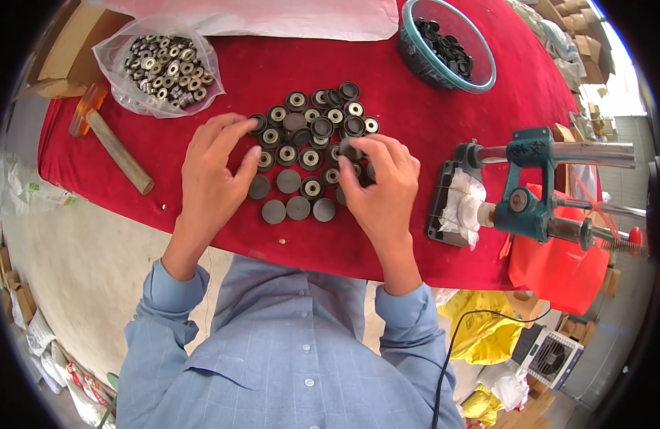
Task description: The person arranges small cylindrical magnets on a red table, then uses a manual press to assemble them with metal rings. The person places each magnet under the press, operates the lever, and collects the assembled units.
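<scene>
Black round wheels with metal bearings in their centres [287,154] lie clustered on the red cloth [244,64]. Plain black discs [298,208] sit at the cluster's near side, and a few more rest among the wheels. My left hand [217,157] is at the left edge of the group, thumb and fingers apart, fingertips beside a black wheel [257,124]. On the right side, my right hand [383,179] holds a black disc [350,149] between thumb and fingertips, above the wheels. The fingers partly cover the pieces beneath.
A clear plastic bag of metal bearings [165,71] and a hammer [119,150] lie to the left. At the far right stands a teal bowl [415,61] with black parts. A green hand press [526,186] occupies the table's right end, near a red bag [558,264].
</scene>
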### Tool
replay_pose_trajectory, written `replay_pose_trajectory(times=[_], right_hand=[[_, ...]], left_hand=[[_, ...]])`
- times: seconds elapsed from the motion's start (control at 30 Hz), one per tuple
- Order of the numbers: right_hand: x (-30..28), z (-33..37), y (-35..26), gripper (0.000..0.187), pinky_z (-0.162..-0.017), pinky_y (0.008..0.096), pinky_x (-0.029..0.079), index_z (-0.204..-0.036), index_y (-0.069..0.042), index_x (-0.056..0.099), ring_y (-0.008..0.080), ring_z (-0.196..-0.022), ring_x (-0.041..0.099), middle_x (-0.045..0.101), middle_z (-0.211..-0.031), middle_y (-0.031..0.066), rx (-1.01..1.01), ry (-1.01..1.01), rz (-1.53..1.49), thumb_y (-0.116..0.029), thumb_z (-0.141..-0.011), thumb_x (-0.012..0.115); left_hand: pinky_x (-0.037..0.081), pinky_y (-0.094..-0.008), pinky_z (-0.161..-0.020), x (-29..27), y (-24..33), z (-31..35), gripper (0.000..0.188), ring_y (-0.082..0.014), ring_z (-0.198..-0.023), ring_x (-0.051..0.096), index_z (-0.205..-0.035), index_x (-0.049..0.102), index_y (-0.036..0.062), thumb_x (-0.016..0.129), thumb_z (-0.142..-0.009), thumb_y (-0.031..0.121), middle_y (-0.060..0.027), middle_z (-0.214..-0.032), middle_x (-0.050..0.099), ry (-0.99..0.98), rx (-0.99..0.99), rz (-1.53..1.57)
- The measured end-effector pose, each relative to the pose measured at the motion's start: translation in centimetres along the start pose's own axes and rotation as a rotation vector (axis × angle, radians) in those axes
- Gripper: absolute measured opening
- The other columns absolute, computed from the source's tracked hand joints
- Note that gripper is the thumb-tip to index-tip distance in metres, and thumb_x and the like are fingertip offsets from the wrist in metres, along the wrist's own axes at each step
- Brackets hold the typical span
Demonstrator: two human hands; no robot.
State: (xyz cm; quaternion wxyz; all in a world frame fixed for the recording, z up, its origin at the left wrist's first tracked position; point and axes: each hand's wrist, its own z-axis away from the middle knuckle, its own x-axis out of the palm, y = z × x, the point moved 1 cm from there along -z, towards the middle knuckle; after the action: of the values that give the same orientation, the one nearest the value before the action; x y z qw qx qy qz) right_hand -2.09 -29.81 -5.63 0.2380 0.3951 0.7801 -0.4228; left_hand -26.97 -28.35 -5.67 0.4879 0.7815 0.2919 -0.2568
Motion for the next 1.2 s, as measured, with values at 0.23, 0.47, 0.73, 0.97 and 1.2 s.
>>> replay_pose_trajectory(times=[0.23, 0.47, 0.73, 0.97, 1.2], right_hand=[[-0.1, 2.6, -0.8, 0.027, -0.094, 0.0412, 0.044, -0.106, -0.013, 0.077, 0.0233, -0.1, 0.065, 0.073, -0.111, 0.0013, -0.114, -0.151, 0.076, -0.012, -0.081, 0.087], [0.0, 3.7, -0.9, 0.031, -0.094, 0.0425, 0.043, -0.115, -0.01, 0.078, 0.0237, -0.103, 0.063, 0.068, -0.118, 0.0034, -0.17, -0.156, 0.133, -0.01, -0.085, 0.082], [-0.5, 5.1, -2.2, 0.038, -0.095, 0.0445, 0.042, -0.124, -0.003, 0.075, 0.0237, -0.114, 0.061, 0.065, -0.126, 0.007, -0.192, -0.236, 0.301, -0.009, -0.086, 0.07], [-0.7, 4.6, -1.7, 0.045, -0.099, 0.045, 0.041, -0.124, -0.006, 0.076, 0.0251, -0.115, 0.061, 0.065, -0.127, 0.0053, -0.119, -0.239, 0.17, -0.003, -0.08, 0.073], [-1.5, 3.4, -0.5, 0.04, -0.1, 0.0475, 0.042, -0.119, -0.008, 0.075, 0.0267, -0.112, 0.063, 0.067, -0.121, 0.0062, -0.048, -0.198, -0.04, -0.002, -0.08, 0.075]], left_hand=[[0.054, -0.0443, -0.096, 2.0, -2.6, -1.5, 0.034, -0.034, -0.112, 0.067, -0.124, 0.076, 0.0058, 0.078, -0.09, 0.007, -0.0126, -0.127, 0.072, -0.058, 0.098, -0.043], [0.053, -0.0322, -0.078, 2.0, -3.0, -1.7, 0.034, -0.0192, -0.088, 0.063, -0.119, 0.078, 0.0052, 0.083, -0.086, 0.001, -0.0072, -0.112, 0.072, -0.031, -0.075, 0.144], [0.047, -0.0284, -0.064, 1.4, -3.1, -1.4, 0.03, -0.0108, -0.074, 0.055, -0.108, 0.081, 0.0041, 0.087, -0.08, -0.003, -0.0028, -0.09, 0.062, 0.023, -0.081, 0.186], [0.055, -0.029, -0.075, 0.7, -0.9, 0.7, 0.027, -0.016, -0.095, 0.069, -0.107, 0.082, 0.0033, 0.085, -0.083, -0.007, -0.0072, -0.105, 0.071, -0.025, 0.043, 0.205], [0.058, -0.0314, -0.075, 0.7, -0.8, 2.2, 0.023, -0.0224, -0.102, 0.071, -0.109, 0.081, 0.0021, 0.083, -0.087, -0.004, -0.0113, -0.117, 0.072, -0.084, 0.176, 0.087]])
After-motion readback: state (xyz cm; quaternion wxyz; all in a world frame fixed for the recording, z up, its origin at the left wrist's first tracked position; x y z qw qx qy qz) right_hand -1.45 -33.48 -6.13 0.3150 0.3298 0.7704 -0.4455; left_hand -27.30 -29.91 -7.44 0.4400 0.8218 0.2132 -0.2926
